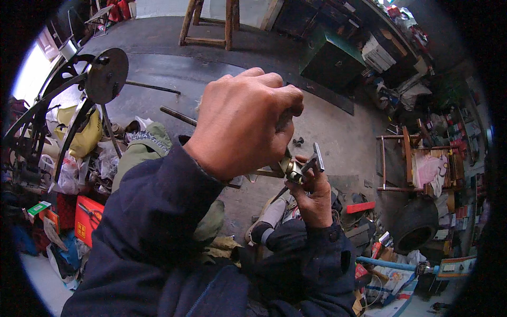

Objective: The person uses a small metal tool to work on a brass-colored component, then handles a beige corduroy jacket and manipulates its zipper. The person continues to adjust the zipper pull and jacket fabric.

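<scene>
A: Where is the left hand (248,119)?
B: Up front, curled into a fist, knuckles uppermost. Contents hidden from here; cannot tell whether it grips anything.
A: And the right hand (315,201)?
B: Lower, just to the right. Thumb and fingers closed around a small metal fitting (294,170). A flat metal bar (318,156) stands up tilted beside it.
A: So the fitting is off the floor (343,140)?
B: Yes, in the air, just under the fist. Whether the two touch: unclear. Below, a small dark piece (298,142) lies on the floor; a wooden stool (229,26) stands toward the floor's far edge.
A: Which step is in hand?
B: My judgement: handling the fitting close up, right hand as holder, left hand poised over it.
A: What does the next move call for?
B: Probably a firm right-hand pinch, the fitting kept from twisting, and left-hand effort applied in line with it.
</scene>
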The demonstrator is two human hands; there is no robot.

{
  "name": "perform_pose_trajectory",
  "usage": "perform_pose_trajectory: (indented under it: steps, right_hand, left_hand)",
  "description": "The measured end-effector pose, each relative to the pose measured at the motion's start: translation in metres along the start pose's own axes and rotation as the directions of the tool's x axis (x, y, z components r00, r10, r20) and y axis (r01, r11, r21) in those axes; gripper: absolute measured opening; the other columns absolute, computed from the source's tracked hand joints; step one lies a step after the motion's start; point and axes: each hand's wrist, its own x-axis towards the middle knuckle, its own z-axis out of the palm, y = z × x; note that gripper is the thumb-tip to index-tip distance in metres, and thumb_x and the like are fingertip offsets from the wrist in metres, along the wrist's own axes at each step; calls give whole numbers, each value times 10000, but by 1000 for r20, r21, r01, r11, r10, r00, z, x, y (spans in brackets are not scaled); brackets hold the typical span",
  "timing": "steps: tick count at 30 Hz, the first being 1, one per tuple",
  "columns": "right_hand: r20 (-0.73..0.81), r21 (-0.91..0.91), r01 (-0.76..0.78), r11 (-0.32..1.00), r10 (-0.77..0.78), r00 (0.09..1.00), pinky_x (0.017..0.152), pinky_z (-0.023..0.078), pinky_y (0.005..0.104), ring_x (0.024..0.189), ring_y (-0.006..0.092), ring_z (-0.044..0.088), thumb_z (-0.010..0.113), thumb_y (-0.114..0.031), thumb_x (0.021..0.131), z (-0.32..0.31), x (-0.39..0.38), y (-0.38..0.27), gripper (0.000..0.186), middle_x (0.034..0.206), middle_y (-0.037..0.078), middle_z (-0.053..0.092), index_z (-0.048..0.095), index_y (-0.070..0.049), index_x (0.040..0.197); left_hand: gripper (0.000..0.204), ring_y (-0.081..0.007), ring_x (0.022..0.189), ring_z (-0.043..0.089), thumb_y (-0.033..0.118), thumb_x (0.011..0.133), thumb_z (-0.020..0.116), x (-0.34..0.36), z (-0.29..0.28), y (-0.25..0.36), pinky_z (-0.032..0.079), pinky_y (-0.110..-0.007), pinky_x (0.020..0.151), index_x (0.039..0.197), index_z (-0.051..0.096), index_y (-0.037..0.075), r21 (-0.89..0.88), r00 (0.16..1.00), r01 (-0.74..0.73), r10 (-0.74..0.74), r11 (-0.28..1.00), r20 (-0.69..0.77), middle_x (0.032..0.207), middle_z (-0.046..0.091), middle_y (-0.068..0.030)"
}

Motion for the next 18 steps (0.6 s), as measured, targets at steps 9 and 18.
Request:
perform_pose_trajectory:
  steps: [9, 18]
  right_hand:
    - [43, 73, -50, 996, 47, 998, 1085, 594, 367, 1361, 233, 688, 712, 57, 980, -2, -1, -18, 848, 1461, 117, 713, 402, -83, 1757]
    - [141, 386, -99, 917, 48, 989, 1237, 527, 554, 1531, 376, 596, 721, -200, 887, -16, 1, -19, 782, 1672, 242, 586, 567, 12, 1624]
  left_hand:
    - [217, -326, 996, 761, 113, 801, 821, 0, 0, 0, 630, -461, 821, 1014, 812, 155, 5, 1000, 4, -4, 1000, 9, 1004, 778, -54]
    - [167, -318, 996, 779, 184, 839, 834, 0, 2, -1, 612, -474, 806, 1001, 863, 158, -7, 1000, -5, 4, 1000, -8, 986, 808, -82]
